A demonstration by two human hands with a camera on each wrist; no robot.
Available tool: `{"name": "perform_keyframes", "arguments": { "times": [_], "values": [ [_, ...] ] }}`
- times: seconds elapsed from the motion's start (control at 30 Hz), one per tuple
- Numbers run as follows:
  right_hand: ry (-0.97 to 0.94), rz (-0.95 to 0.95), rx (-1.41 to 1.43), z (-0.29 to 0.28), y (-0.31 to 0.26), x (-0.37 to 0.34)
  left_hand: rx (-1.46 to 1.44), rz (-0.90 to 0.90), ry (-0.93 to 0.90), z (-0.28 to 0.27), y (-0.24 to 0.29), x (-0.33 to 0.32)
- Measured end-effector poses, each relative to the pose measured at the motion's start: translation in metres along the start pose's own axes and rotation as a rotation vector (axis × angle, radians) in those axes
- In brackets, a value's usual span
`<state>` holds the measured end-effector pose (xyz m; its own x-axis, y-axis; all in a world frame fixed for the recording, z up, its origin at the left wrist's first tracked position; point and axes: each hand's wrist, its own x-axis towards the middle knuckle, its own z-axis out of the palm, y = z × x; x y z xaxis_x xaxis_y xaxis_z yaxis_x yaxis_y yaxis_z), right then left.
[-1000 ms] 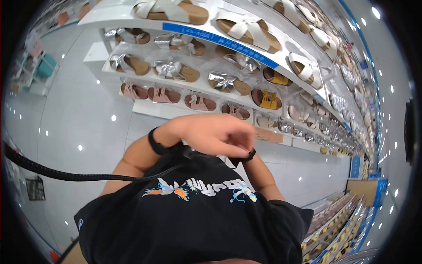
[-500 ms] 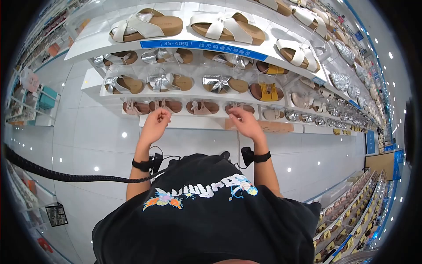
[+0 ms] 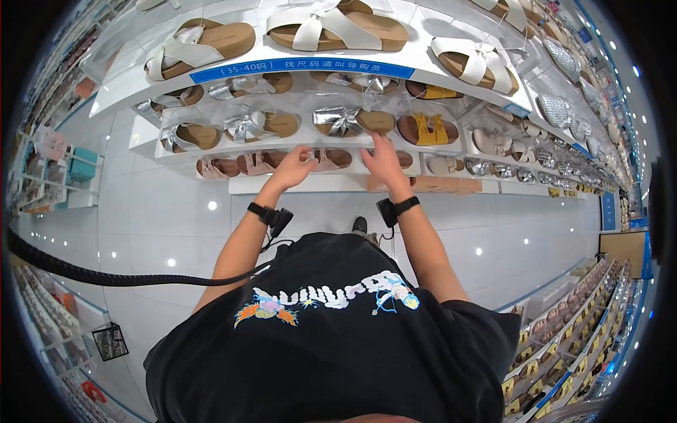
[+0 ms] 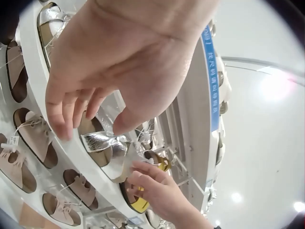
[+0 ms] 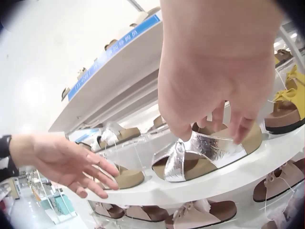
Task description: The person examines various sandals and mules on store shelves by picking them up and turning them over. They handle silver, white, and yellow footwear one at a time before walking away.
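A pair of silver sandals (image 3: pixel 337 121) with tan footbeds stands on the middle shelf tier. My right hand (image 3: pixel 384 163) reaches up to them, fingertips right at the tan heel end. In the right wrist view its fingers hang over the silver sandals (image 5: pixel 190 157), loosely bent and not wrapped around them. My left hand (image 3: pixel 293 169) hovers in front of the pink sandals (image 3: pixel 331 160) on the lower tier, fingers relaxed and holding nothing. Seen from the left wrist, the left hand (image 4: pixel 119 71) has its thumb and fingers apart, overlapping the silver sandals (image 4: pixel 107 143).
Yellow sandals (image 3: pixel 427 129) stand right of the silver pair. Above, a shelf with a blue label strip (image 3: pixel 303 67) carries white sandals (image 3: pixel 338 29) and juts out over the lower tiers. A black cable (image 3: pixel 141 280) runs to the person from the left.
Both hands, together in front of the chest a second ago, have come apart and moved forward to the shelves. The right hand has risen to the silver sandals. The view has shifted toward the shelves.
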<state>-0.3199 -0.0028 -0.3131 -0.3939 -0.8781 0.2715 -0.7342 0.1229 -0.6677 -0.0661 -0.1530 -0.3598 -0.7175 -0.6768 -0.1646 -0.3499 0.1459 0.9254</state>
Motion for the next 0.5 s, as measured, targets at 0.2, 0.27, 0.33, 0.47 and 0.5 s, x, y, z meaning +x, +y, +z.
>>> {"name": "perform_keyframes", "arguments": {
  "times": [0.2, 0.27, 0.33, 0.47, 0.5],
  "values": [
    [0.061, -0.051, -0.157, 0.025, 0.044, 0.036, -0.015, -0.081, 0.116, 0.022, -0.007, 0.068],
    [0.085, -0.084, -0.237, 0.033, 0.055, 0.041, -0.174, -0.132, 0.115, 0.028, 0.010, 0.072],
    [0.041, -0.101, -0.213, 0.028, 0.058, 0.046, -0.327, -0.172, 0.121, 0.030, 0.023, 0.077],
    [0.042, -0.135, -0.150, 0.013, 0.047, 0.050, -0.458, -0.255, 0.218, 0.032, 0.031, 0.083],
    [0.039, -0.134, -0.145, 0.011, 0.046, 0.051, -0.433, -0.266, 0.221, 0.033, 0.033, 0.082]
  ]
}}
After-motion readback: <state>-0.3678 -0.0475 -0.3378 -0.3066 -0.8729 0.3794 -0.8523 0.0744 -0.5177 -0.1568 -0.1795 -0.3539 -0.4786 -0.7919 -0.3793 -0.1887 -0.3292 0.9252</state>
